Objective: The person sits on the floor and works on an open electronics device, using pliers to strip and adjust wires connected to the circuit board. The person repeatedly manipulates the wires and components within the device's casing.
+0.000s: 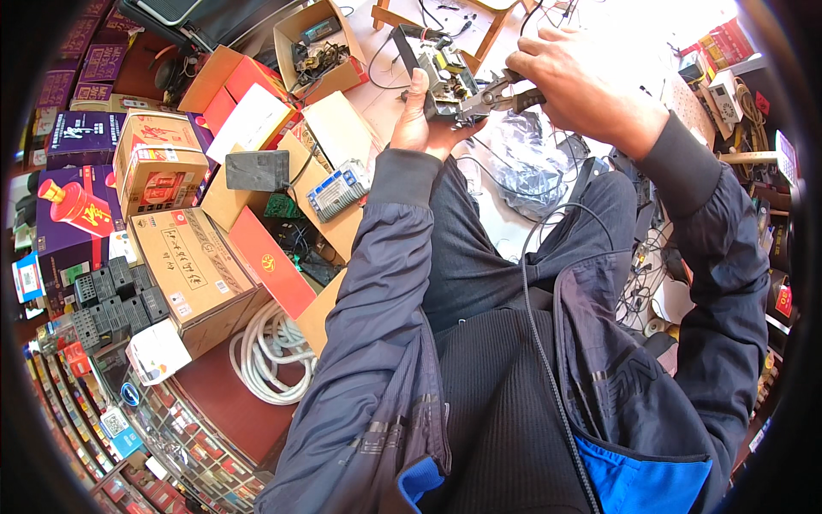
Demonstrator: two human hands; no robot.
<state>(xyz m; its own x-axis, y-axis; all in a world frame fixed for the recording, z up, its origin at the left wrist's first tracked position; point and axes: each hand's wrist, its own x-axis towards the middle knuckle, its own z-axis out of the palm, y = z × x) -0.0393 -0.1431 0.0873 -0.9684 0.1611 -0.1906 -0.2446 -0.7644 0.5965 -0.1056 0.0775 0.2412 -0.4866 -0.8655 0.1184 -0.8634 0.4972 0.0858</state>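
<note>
Raised over my lap, an opened black adapter case holds a circuit board with several components showing. My left hand grips the case from its near left side, thumb up along the edge. In my right hand is a pair of pliers with dark handles. Their metal jaws point left and reach the near right end of the board. Whether the jaws are closed on a part is too small to tell.
To the left stand cardboard boxes, a dark power brick, a silver metal unit and a coiled white hose. A box of cables sits ahead. Beyond my knees lie a clear plastic bag and loose wires. A grey cable runs down my front.
</note>
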